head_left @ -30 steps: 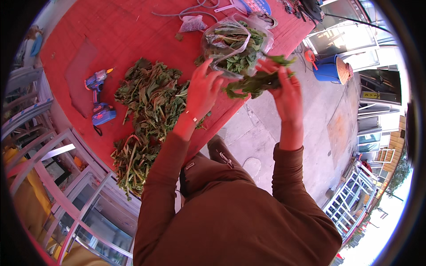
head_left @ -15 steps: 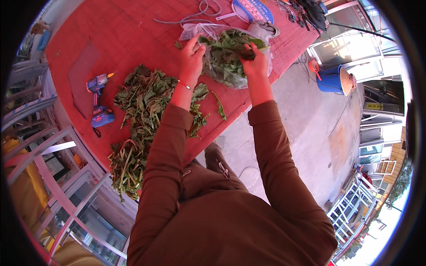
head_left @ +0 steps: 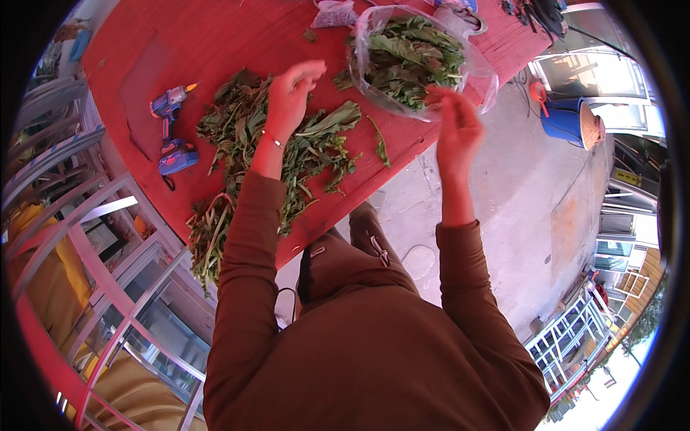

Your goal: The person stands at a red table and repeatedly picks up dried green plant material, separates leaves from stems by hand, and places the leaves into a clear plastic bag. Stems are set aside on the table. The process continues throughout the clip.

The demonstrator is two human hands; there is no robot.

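Observation:
A clear plastic bag [head_left: 483, 68] lies on the red table with its mouth spread wide, full of green leafy stalks [head_left: 413, 61]. My right hand [head_left: 460, 133] is at the bag's near edge, fingertips drawn together; whether they pinch the plastic or a bit of leaf is hidden. Left of the bag, my left hand [head_left: 290, 97] hangs above a big heap of wilted leafy greens [head_left: 241, 108]. Its fingers stretch out to the right and hold nothing. One loose stalk [head_left: 379, 140] lies between heap and bag.
A cordless drill [head_left: 169, 104] and a blue battery pack [head_left: 177, 158] lie left of the heap. A small clear bag of pale bits [head_left: 334, 13] sits beyond the plastic bag. On the concrete floor at right stands a blue bucket [head_left: 563, 121]. Metal frames [head_left: 129, 309] crowd the left.
Both hands have come away from the greens in the bag: the left moved left over the heap, the right to the bag's near edge. The bag's mouth is wider, and the whole view has shifted.

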